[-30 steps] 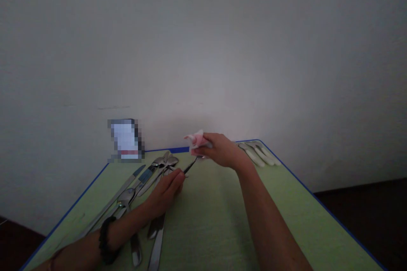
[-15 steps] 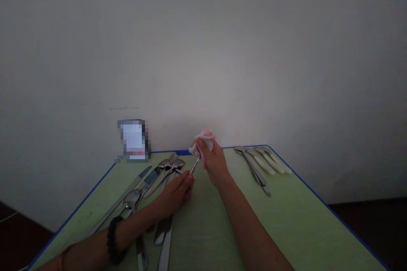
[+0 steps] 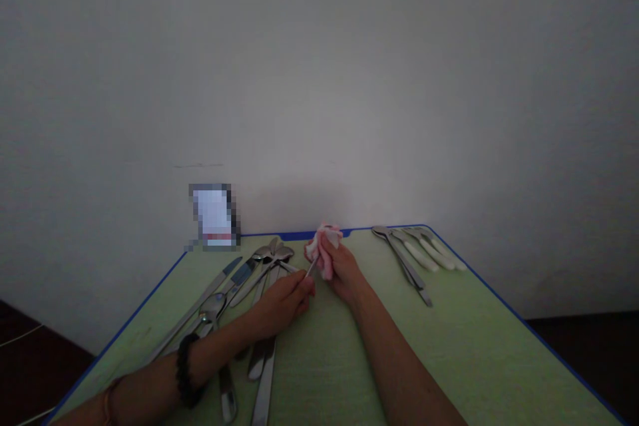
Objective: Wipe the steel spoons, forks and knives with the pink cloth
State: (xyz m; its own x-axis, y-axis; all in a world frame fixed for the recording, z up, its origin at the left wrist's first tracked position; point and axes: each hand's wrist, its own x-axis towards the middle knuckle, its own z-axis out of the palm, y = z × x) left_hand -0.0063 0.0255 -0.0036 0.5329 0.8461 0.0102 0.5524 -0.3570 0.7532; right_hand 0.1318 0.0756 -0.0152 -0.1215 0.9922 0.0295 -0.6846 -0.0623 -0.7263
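Observation:
My left hand (image 3: 283,305) is closed on the thin metal handle of a piece of cutlery (image 3: 312,268), its far end hidden in a cloth. In my right hand (image 3: 345,271) a crumpled pink and white cloth (image 3: 320,249) is bunched around that end, thumb on top. Whether the piece is a spoon or fork cannot be seen. Under and beside my left forearm lies a loose pile of metal spoons (image 3: 213,306) and knives (image 3: 200,306), partly covered by the arm.
On the right of the green table (image 3: 319,373) lie metal spoons (image 3: 399,256) and several white-handled pieces of cutlery (image 3: 422,256). A blurred-out device with a lit screen (image 3: 214,213) leans against the wall (image 3: 319,80) at the back left.
Both hands have come slightly nearer and lower, the cloth moving down along the handle towards my left hand. Less of the metal handle shows between them. The view has shifted a little.

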